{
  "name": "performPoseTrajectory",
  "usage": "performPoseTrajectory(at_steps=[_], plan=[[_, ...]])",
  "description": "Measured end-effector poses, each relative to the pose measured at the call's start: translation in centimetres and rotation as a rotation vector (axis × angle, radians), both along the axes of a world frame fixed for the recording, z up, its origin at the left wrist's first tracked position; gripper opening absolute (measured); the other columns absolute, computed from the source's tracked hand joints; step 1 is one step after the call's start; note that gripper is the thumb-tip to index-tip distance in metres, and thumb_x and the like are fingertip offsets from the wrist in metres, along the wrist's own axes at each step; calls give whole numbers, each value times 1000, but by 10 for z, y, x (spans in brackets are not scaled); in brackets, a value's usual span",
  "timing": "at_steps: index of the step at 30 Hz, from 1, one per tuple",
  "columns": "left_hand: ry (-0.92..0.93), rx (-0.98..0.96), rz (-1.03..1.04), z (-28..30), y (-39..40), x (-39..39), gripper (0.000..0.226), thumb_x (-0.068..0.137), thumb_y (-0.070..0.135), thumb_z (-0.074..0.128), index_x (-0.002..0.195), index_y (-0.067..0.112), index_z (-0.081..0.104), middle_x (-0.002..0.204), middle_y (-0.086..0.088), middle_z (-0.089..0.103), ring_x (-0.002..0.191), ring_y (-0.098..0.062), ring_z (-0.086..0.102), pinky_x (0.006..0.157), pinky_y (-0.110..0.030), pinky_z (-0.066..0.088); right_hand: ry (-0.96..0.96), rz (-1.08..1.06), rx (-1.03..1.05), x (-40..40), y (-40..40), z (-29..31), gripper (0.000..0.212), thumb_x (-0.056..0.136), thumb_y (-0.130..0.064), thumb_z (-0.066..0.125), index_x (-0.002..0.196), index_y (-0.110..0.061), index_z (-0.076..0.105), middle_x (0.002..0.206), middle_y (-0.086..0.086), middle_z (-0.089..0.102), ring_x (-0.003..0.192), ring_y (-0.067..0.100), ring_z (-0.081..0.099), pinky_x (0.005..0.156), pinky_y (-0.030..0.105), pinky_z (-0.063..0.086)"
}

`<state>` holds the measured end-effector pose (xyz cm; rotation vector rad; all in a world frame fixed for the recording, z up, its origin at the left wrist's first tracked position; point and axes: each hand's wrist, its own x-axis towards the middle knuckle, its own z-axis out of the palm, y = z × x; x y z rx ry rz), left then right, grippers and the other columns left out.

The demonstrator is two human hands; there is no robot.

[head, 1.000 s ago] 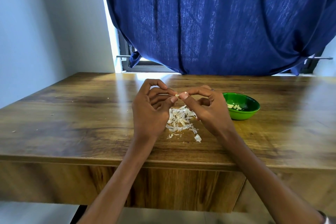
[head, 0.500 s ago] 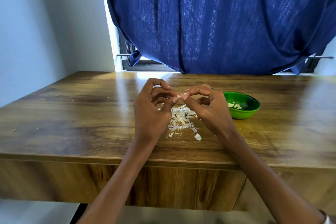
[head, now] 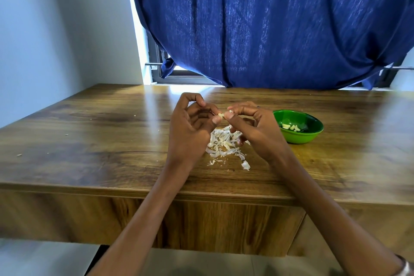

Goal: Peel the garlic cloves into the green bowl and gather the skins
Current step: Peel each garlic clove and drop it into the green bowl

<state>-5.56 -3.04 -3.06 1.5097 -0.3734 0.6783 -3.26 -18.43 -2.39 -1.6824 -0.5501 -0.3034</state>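
While hands (head: pixel 221 116) pinch clove (head: pixel 221 115) | bowl (head: pixel 298 136) rt, apart | skins (head: pixel 224 143) nr front edge

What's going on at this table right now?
A person is peeling garlic by hand. The left hand and right hand pinch one small garlic clove between their fingertips, above a pile of garlic skins on the wooden table. To the right, a green bowl holds a few peeled cloves.
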Motion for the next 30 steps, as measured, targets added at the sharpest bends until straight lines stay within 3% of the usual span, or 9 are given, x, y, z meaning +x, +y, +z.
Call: performPoseTrajectory(at_steps=[8,14,22,30], plan=[[0,-25,5,0,0,1,33,84,-19,67,105,-3,46,98,-25,69,85,-22,67,81,-32,57,18,-3,-8,-1,0,1,7,94,-19,68,97,-15,73,111,-6,63,69,5,66,50,24,51],[10,-65,-37,0,0,1,35,85,-19,64,104,4,45,94,-18,69,86,-19,67,83,-33,56,15,-6,-19,-1,1,1,10,94,-19,68,99,-12,73,114,-4,62,69,5,65,50,23,51],[60,-137,-139,1,1,3,35,87,-20,60,105,6,45,93,-9,68,85,-12,67,79,-24,56,10,-10,-68,-1,2,1,9,95,-21,66,97,-16,72,114,-1,60,72,5,65,52,25,53],[72,-84,-188,-2,2,8,34,90,-20,54,104,8,41,99,-11,62,91,-15,63,78,-24,53,7,-10,-118,-1,4,1,15,98,-21,63,102,-10,72,116,9,61,72,2,65,52,23,53]])
